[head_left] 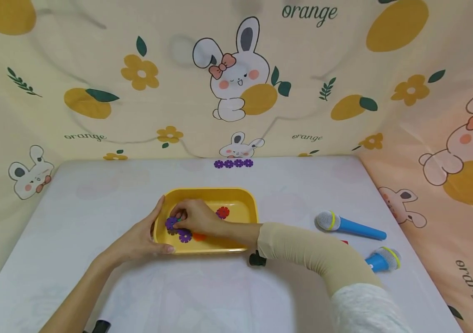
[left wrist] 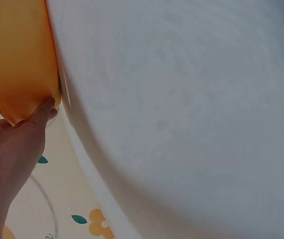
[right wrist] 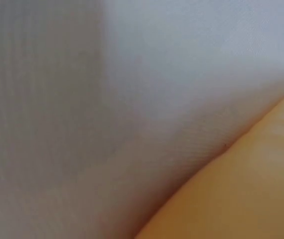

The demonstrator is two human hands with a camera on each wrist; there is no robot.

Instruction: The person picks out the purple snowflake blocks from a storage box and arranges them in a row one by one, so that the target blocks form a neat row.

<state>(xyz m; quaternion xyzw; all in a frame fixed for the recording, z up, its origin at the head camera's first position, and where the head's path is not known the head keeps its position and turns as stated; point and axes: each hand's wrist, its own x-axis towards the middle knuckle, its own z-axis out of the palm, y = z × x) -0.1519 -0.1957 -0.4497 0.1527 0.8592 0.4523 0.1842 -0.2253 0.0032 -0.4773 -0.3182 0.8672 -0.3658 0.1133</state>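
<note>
While the left hand (head_left: pixel 142 240) steadies the yellow tray (head_left: pixel 245 200) by its left rim, the right hand (head_left: pixel 195 217) pinches a purple snowflake piece (head_left: pixel 171 223) inside it. I'd lift straight up so the loose purple piece (head_left: pixel 185 237) stays put.

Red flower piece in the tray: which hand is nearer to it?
Right. The right hand is inside the yellow tray, just left of the red flower piece; the left hand grips the tray's left rim, farther away.
</note>
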